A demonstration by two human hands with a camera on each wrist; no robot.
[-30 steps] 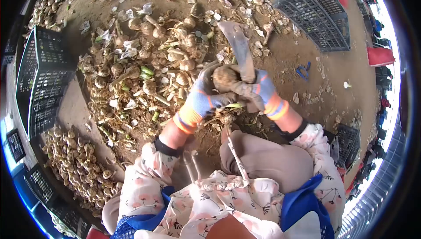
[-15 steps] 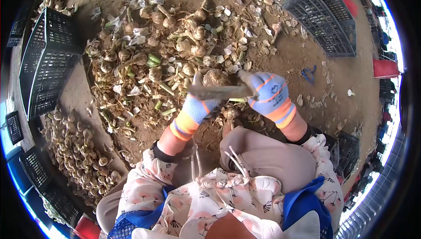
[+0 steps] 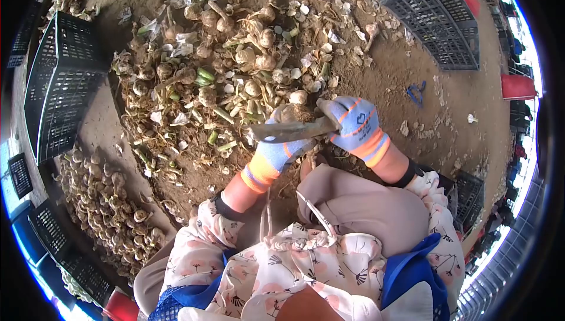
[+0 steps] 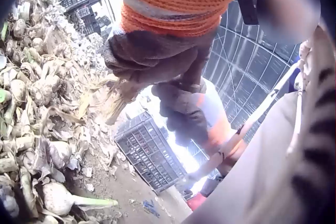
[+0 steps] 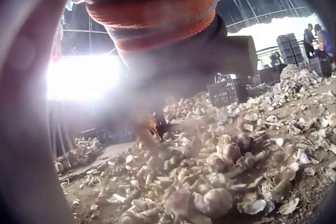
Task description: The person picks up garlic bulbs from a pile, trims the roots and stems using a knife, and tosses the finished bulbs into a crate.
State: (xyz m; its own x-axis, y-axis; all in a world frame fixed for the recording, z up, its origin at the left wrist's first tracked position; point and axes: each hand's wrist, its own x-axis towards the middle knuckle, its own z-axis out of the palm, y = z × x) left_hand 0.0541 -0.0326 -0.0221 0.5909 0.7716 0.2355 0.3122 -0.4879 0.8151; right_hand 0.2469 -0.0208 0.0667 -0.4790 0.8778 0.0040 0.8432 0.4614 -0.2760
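In the head view, my gloved left hand [image 3: 285, 145] holds a garlic bulb [image 3: 292, 113], partly hidden behind a knife. Dry stalk or root strands [image 4: 123, 98] stick out from that hand in the left wrist view. My gloved right hand [image 3: 356, 123] grips the knife [image 3: 294, 131], whose broad, worn blade points left and overlaps the left hand and bulb. Both gloves are blue-grey with orange cuffs and dark, soiled fingers. Beyond the hands lies a heap of untrimmed garlic [image 3: 253, 59] among cut stalks and peelings.
A black plastic crate [image 3: 65, 94] stands at left, another crate [image 3: 435, 20] at upper right. Whole garlic bulbs [image 3: 109, 221] are piled at lower left. A blue strap-like item [image 3: 416, 93] lies on the soil, with a red container [image 3: 518, 87] at far right. My bent knee [image 3: 371, 203] is close below the hands.
The blade, which pointed up and away from me, has swung round to point left across my left hand. My right hand has turned, showing its back. The bulb stays in my left hand.
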